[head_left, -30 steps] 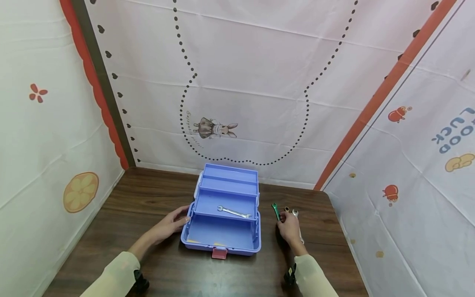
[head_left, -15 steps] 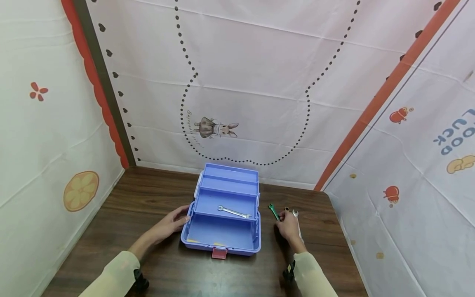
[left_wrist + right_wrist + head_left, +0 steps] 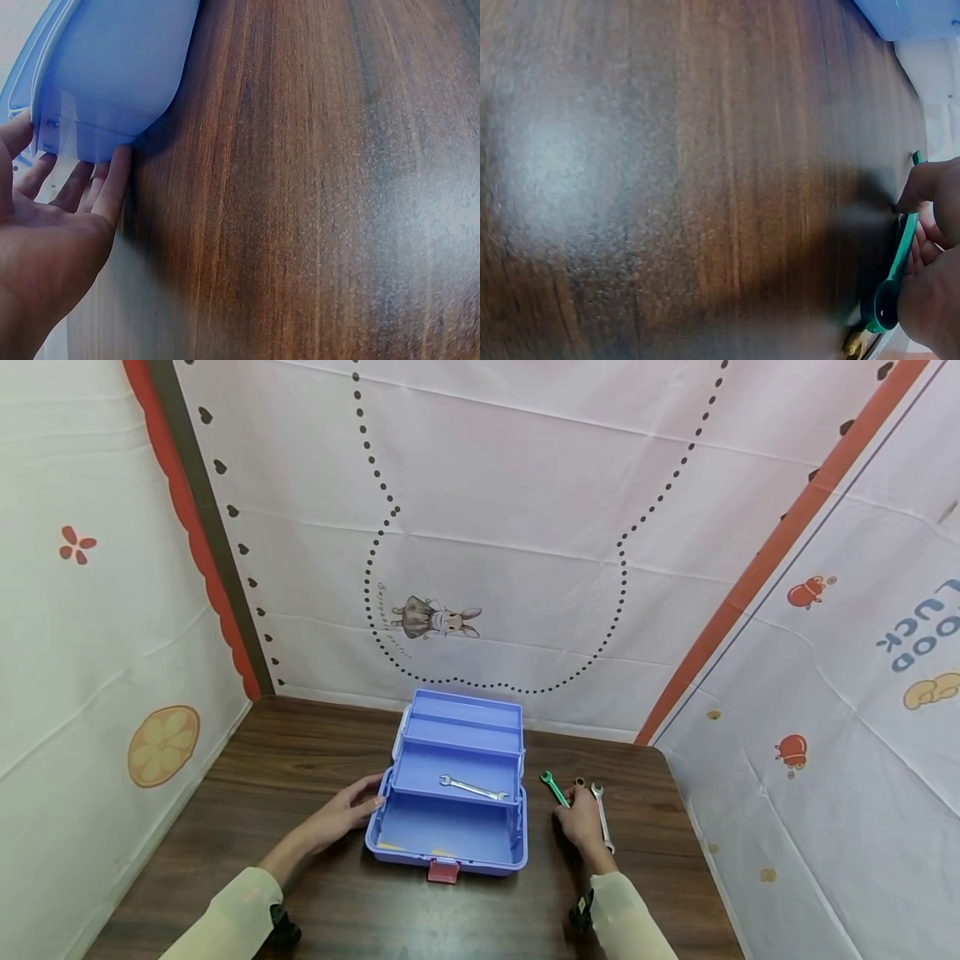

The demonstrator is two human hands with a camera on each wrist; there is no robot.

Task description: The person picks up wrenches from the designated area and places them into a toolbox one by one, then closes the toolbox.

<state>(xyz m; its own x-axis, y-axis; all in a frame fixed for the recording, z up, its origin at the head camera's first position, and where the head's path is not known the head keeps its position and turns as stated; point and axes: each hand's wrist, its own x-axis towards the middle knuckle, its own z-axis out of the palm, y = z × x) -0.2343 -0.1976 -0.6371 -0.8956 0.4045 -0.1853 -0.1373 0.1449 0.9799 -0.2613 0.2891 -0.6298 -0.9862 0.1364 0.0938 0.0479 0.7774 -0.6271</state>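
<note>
In the head view my right hand (image 3: 581,822) pinches a green combination wrench (image 3: 554,788), whose open end points toward the far left. The right wrist view shows the ring end of this green wrench (image 3: 885,306) below the fingers, close over the table. My left hand (image 3: 348,814) rests against the left side of an open blue toolbox (image 3: 446,867). In the left wrist view its spread fingers (image 3: 112,184) touch the outer wall, with the thumb at the rim. A silver open-end wrench (image 3: 472,788) lies in the toolbox's lower tray.
Right of my right hand lies a silver wrench (image 3: 602,818). The bronze ring end of another wrench (image 3: 579,782) shows past the fingers, the rest hidden. A red latch (image 3: 443,871) hangs at the toolbox front. Printed cloth walls (image 3: 510,610) border the wooden table (image 3: 315,727).
The green wrench has swung its far end to the left in my right hand. That hand has shifted slightly left, uncovering more of the silver wrench. The left hand stays in place.
</note>
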